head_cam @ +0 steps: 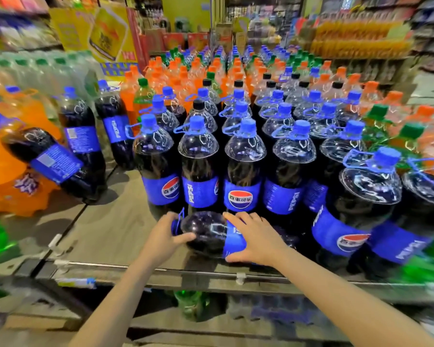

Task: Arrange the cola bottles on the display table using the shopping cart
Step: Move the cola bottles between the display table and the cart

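A large cola bottle (208,232) with a blue label lies on its side near the front of the wooden display table (103,229), cap pointing left. My left hand (164,237) grips its neck end, thumb across the shoulder. My right hand (254,237) holds its labelled middle, fingers curled over the top. Right behind it stand rows of upright cola bottles (243,169) with blue caps. Three more cola bottles (82,144) stand apart at the table's left side. The shopping cart is not in view.
Orange soda bottles (8,156) stand at the left, with orange and green ones (238,68) behind and right of the colas. The table's metal front edge (211,274) runs across below my hands. A green bottle (192,305) sits on the shelf underneath. Store shelves fill the background.
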The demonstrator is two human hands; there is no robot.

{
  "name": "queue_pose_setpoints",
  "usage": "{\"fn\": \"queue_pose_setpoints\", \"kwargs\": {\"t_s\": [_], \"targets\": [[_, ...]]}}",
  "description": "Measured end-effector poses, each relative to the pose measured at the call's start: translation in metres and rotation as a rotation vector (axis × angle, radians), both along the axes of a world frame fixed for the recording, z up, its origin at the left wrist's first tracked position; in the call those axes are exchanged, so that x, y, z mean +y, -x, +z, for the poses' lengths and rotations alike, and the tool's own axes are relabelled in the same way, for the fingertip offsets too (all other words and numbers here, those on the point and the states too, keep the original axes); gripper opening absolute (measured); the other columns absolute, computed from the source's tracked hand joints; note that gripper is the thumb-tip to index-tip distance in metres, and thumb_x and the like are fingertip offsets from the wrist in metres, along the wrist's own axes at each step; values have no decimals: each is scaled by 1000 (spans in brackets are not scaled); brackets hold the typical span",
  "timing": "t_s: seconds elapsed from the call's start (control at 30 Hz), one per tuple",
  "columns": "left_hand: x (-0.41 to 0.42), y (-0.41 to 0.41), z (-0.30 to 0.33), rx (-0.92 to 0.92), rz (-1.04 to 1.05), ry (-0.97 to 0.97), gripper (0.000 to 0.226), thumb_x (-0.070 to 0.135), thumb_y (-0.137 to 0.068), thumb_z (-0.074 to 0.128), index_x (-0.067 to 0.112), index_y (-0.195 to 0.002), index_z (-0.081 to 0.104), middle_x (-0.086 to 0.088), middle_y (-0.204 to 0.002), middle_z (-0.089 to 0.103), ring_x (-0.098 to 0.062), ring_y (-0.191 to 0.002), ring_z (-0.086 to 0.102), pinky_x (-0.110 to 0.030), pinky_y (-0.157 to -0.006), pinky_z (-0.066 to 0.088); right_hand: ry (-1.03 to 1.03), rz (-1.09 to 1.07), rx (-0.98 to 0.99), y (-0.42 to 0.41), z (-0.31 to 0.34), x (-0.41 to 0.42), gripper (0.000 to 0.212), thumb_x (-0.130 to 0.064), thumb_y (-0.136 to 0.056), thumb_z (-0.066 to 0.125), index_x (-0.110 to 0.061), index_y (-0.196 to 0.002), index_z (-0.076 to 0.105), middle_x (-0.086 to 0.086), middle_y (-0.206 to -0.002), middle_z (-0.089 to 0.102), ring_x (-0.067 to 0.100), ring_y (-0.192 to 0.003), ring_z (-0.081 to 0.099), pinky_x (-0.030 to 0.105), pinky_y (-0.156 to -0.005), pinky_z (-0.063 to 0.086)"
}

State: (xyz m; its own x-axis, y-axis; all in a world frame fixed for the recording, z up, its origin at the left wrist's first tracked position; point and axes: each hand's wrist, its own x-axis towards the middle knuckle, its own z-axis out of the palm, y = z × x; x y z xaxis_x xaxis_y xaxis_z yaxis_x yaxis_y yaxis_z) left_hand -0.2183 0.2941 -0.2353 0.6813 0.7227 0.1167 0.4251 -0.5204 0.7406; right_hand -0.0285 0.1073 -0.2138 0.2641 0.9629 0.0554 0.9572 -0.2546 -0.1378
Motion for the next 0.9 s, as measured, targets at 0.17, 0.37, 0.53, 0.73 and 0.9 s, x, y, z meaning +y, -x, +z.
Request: {"fn": "queue_pose_setpoints", "kwargs": {"t_s": [0.17, 0.37, 0.53, 0.73, 0.9], "targets": [[-11, -18, 82, -139, -85, -269, 65, 28, -54, 94, 7, -105, 60, -2, -98, 53, -16, -89, 47, -5, -75, 31, -273, -70, 194, 6, 17, -13, 110, -67, -69, 68, -31, -151, 5, 0, -146, 30, 25, -127, 33, 37, -113, 24], [-49, -54, 148, -207, -239, -351, 68, 33, -58, 92, 8, -111, 56, 1, -105, 48, -2, -87, 40, -3, -79, 31, -404, -163, 389, 0, 37, -40, 111, -53, -73, 75, -21, -152, 4, -2, -154, 21, 14, -140, 18, 20, -111, 13], [-85, -88, 165, -269, -366, -484, 79, 66, -62, 73, 7, -112, 58, -6, -105, 53, -17, -98, 48, -15, -87, 35, -550, -226, 211, -7, 58, -81, 100, -43, -70, 82, -13, -148, 28, -6, -148, 29, 4, -136, 21, 20, -113, 20], [-110, -122, 168, -334, -391, -594, 64, 53, -76, 72, 8, -120, 58, -8, -108, 53, -27, -105, 46, -29, -91, 34, -948, -316, -237, -23, 108, -137, 63, -32, -72, 79, -10, -127, 58, 9, -129, 48, 23, -113, 48, 28, -103, 36], [-134, -140, 157, -415, -453, -464, 71, 33, -83, 76, 5, -138, 42, -10, -124, 45, -23, -117, 39, -16, -98, 23, -859, -529, -331, -54, 124, -158, 80, -34, -69, 83, -17, -139, 47, 16, -143, 37, 30, -129, 33, 39, -109, 25]]}}
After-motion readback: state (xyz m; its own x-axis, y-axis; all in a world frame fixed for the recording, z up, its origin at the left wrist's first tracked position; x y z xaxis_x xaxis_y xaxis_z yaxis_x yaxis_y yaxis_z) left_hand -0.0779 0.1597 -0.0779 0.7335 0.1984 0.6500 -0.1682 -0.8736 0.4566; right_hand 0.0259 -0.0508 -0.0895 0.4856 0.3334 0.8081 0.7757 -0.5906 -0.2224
